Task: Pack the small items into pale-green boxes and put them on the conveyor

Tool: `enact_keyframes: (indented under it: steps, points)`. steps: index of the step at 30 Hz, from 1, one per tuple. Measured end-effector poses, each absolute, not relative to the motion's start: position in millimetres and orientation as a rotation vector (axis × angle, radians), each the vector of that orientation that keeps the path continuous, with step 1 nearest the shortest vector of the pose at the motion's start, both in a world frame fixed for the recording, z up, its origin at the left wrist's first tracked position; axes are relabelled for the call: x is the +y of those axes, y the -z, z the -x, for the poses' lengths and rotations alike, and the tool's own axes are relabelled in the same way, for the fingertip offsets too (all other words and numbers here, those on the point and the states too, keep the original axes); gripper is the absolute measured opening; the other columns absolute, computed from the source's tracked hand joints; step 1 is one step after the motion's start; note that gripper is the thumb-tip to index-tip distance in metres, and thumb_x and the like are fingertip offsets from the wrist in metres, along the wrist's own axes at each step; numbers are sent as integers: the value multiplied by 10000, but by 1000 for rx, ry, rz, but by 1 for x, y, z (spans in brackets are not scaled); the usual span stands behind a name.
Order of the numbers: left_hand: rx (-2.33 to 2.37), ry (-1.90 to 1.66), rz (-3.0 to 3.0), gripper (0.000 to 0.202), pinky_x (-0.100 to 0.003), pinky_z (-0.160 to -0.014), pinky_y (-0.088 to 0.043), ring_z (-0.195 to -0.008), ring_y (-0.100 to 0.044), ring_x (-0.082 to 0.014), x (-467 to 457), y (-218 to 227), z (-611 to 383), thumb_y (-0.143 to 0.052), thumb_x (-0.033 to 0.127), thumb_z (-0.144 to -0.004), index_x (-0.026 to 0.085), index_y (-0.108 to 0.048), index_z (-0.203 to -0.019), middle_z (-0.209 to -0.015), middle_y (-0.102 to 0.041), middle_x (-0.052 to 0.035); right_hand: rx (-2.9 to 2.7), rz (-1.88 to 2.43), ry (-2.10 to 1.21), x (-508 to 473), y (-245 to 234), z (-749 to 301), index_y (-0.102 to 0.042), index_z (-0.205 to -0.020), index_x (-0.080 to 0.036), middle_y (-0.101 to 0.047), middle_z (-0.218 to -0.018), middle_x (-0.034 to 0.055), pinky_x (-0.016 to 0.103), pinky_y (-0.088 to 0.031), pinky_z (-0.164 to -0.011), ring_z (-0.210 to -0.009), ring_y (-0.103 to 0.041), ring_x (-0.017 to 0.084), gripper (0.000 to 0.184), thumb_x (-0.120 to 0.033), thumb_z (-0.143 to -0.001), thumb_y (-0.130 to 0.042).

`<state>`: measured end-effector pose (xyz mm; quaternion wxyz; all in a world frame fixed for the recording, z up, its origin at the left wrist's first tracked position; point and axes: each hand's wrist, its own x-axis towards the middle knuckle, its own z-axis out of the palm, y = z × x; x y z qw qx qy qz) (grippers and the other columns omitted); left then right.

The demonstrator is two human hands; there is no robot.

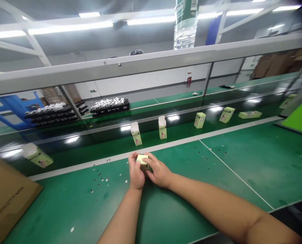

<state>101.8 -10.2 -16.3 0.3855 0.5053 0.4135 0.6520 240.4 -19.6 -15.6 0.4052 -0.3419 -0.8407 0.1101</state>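
My left hand [136,171] and my right hand [159,170] both grip a small pale green carton [142,161] above the green bench mat [64,206], with fingers wrapped around its sides. Much of the carton is hidden by my fingers. Beyond a white strip [151,151], similar cartons stand on a green conveyor belt [181,135]. Two with white tops stand upright [136,133] [162,127] nearest my hands. Others sit further right, and one lies flat [250,115]. Another lies tilted at the left [36,155].
A cardboard sheet [6,200] lies at the left of the mat, and small dark and white scraps [100,178] are scattered near my hands. A grey metal rail [141,64] spans the view. Black trays of white parts [109,106] stand beyond it. A bright green board [300,115] stands at the right.
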Motion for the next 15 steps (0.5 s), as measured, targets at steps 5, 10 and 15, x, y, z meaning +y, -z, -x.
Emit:
enact_keyframes:
  steps: [5, 10, 15]
  points:
    - [1180, -1577, -1350, 498, -344, -972, -417, -1193, -481, -209, -4, 32, -105, -436, 411, -924, 232, -336, -1378, -1257, -494, -100, -1903, 1126, -329, 19, 0, -308, -437, -1337, -231, -485, -1347, 105, 415, -452, -1034, -1226, -502, 231, 592, -135, -769, -572]
    - [1276, -1429, -1355, 499, -384, -969, -427, -1133, -517, -223, -5, 26, -113, -503, 413, -892, 234, -393, -1345, -1213, -522, -101, -1489, 1583, -3, 98, -18, -414, -418, -1360, -187, -442, -1362, 136, 427, -422, -1049, -1203, -510, 257, 601, -199, -778, -567]
    - [1306, -1373, -1370, 458, -407, -954, -447, -1077, -553, -234, -6, 24, -113, -517, 418, -876, 205, -464, -1278, -1155, -557, -104, -1493, 1817, 73, 134, -20, -454, -404, -1387, -133, -438, -1378, 200, 461, -418, -1023, -1249, -475, 329, 675, -151, -736, -577]
